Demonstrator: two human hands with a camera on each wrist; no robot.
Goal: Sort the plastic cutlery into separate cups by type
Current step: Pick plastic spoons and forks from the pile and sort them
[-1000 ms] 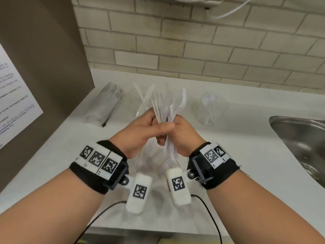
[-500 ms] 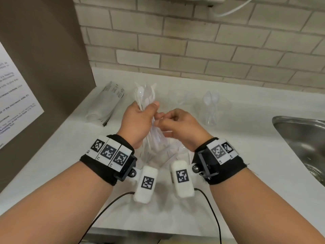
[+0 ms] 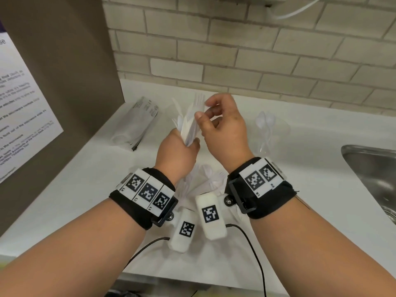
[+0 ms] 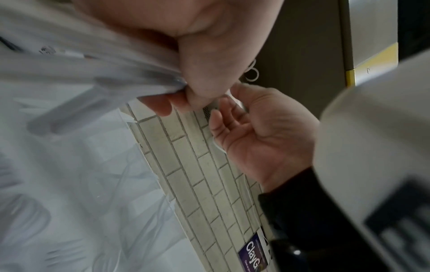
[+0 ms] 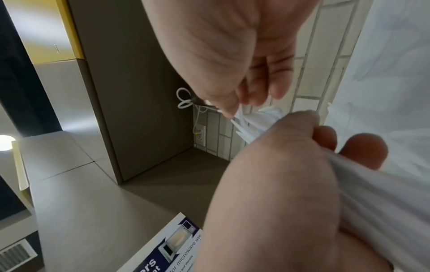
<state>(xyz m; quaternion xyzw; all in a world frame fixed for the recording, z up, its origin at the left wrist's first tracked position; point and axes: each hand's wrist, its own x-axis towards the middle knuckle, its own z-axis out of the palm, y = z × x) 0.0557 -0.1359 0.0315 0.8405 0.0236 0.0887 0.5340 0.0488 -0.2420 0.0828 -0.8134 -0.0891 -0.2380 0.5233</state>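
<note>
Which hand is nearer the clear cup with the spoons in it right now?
Right. The right hand is raised just left of the spoon cup, fingers at the cutlery bundle; the left hand grips that bundle farther left.

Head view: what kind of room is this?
Likely a shared kitchenette or break room: a steel sink set in a white counter, a brick-tile backsplash, and a posted notice about microwave use on the side panel.

White tabletop (image 3: pixel 85 189) runs along a brick wall, with a steel sink (image 3: pixel 372 168) set in at right. On it: a sleeve of stacked clear cups (image 3: pixel 137 123) lying on its side at left, a clear cup holding spoons (image 3: pixel 270 129) upright at right, and loose white cutlery (image 3: pixel 205 179) near the front edge.
</note>
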